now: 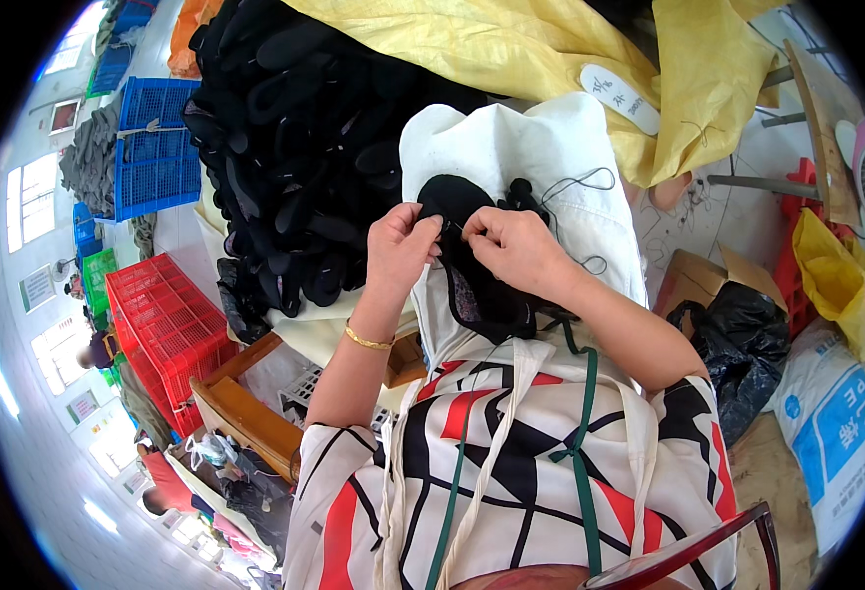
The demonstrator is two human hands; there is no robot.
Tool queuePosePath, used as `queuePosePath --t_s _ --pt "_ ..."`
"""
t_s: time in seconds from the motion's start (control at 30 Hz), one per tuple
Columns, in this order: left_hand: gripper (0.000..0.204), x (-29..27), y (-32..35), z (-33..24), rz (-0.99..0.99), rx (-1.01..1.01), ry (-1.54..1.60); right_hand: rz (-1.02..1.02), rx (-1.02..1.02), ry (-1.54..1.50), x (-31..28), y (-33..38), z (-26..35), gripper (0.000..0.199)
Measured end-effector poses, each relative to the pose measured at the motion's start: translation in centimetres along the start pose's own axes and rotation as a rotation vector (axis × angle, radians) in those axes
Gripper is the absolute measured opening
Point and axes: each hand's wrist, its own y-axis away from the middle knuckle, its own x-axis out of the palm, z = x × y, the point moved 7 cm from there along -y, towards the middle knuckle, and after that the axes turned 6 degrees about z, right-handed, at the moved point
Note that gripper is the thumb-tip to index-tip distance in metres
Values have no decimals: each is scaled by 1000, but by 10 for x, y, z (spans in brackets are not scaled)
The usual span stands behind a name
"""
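Note:
A black cloth shoe (491, 300) lies on a white cloth (580, 236) over my lap, its sole end pointing away from me. My left hand (405, 246) pinches the shoe's left edge between thumb and fingers. Close beside it, my right hand (516, 248) is closed in a pinch over the shoe's middle. A fine light line shows by those fingertips, too small to name. Behind the right hand sits a small black bundle (523, 195), with dark thread (582, 183) looping off it across the cloth.
A large heap of black shoes (295, 147) rises on the left. Yellow sheeting (511, 44) with a white sole-shaped piece (619, 98) lies beyond. Red crates (169, 329) and a wooden drawer (251, 408) stand left; a black plastic bag (742, 339) is at right.

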Motion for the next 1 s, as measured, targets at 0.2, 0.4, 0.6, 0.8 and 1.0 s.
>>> queuePosePath --t_s 0.2,0.4,0.6,0.8,1.0 --pt "11 2 1 -4 20 -23 -36 -37 -41 88 1 -4 1 12" --pt "14 5 2 -14 -10 -105 -191 -100 -111 319 8 3 4 11" --pt "15 4 -1 -10 51 -114 -80 -51 -81 390 8 2 3 9" --pt "13 3 -6 -2 130 -149 22 -51 -102 354 8 3 -1 9" --pt "11 5 -7 -2 120 -158 53 -62 -133 323 9 -2 -2 8"
